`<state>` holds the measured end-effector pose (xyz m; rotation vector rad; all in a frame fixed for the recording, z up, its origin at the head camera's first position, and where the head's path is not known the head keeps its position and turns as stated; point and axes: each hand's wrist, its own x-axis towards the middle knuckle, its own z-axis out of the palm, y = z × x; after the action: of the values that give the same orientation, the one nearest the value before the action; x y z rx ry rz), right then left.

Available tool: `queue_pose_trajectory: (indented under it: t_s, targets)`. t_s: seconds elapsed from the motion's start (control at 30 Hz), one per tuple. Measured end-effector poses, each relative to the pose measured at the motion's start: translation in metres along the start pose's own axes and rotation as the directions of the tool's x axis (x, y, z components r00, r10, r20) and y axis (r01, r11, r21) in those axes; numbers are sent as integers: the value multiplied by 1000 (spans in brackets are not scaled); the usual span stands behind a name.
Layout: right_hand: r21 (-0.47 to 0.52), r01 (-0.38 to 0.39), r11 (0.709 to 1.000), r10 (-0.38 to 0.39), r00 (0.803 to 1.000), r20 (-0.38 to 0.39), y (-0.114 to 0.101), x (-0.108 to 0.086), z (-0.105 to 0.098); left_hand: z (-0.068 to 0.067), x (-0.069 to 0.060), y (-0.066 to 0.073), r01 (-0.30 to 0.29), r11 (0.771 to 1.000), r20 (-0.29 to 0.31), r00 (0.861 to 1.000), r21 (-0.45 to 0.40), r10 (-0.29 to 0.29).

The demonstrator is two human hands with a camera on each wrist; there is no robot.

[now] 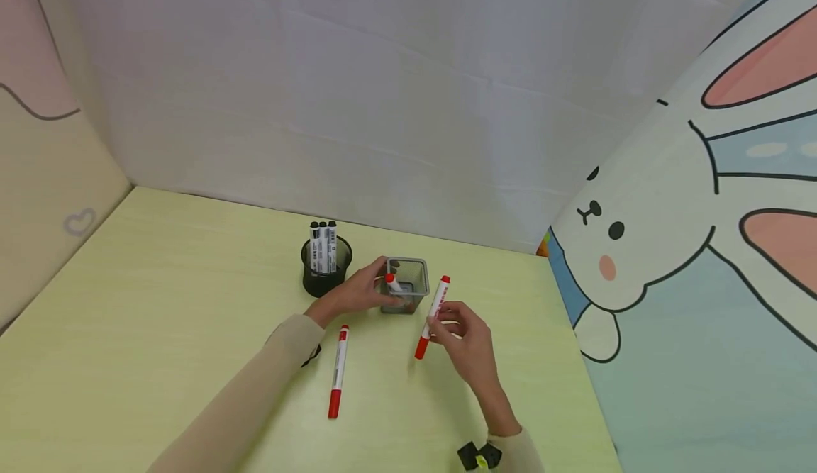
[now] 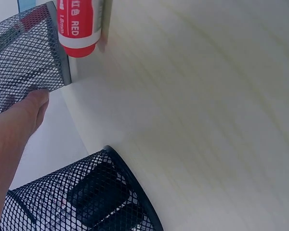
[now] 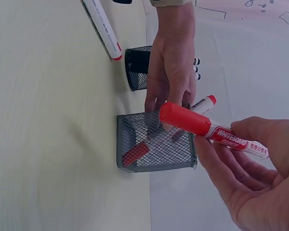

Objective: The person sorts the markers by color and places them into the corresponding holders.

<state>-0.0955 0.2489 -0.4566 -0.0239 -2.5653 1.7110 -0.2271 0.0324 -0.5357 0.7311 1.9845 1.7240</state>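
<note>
My right hand (image 1: 471,349) pinches a red whiteboard marker (image 1: 436,306) between thumb and fingers, tilted, with its red cap pointing down. It is held just right of a grey square mesh pen holder (image 1: 418,288), above the table. My left hand (image 1: 357,290) grips that holder by its left side. Another red marker (image 3: 136,153) leans inside the holder, cap end at the bottom, seen through the mesh in the right wrist view. A third red marker (image 1: 340,368) lies on the table in front of the left hand.
A round black mesh pen holder (image 1: 313,284) stands left of the square one, with several black-ended markers (image 1: 323,247) upright in it. Behind the pale yellow table (image 1: 191,303) is a white wall covering (image 1: 383,90). A rabbit-print panel (image 1: 670,303) borders the right side.
</note>
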Motion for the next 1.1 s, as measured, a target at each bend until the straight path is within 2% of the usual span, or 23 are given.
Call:
queue_pose_trajectory:
  t_s: [0.17, 0.33, 0.5, 0.73, 0.97, 1.1]
  targets:
    - [-4, 50, 999, -50, 998, -47, -8, 9, -4, -1, -3, -1, 14, 1000, 12, 1000, -18, -13]
    - [-9, 95, 995, -95, 990, -108, -13, 20, -4, 0, -3, -4, -2, 1000, 10, 1000, 6, 2]
    - [8, 170, 985, -165, 970, -180, -21, 31, 1, 0, -4, -5, -7, 1000, 15, 1000, -11, 8]
    - [33, 275, 961, -262, 940, -218, -47, 41, 12, 0, -6, -3, -14, 1000, 12, 1000, -6, 14]
    - [74, 297, 952, -268, 926, -266, -17, 67, 18, 1, -5, -2, -20, 999, 16, 1000, -29, 20]
    - [82, 321, 944, -287, 916, -280, -10, 74, 20, 1, -5, 0, -32, 999, 9, 999, -34, 32]
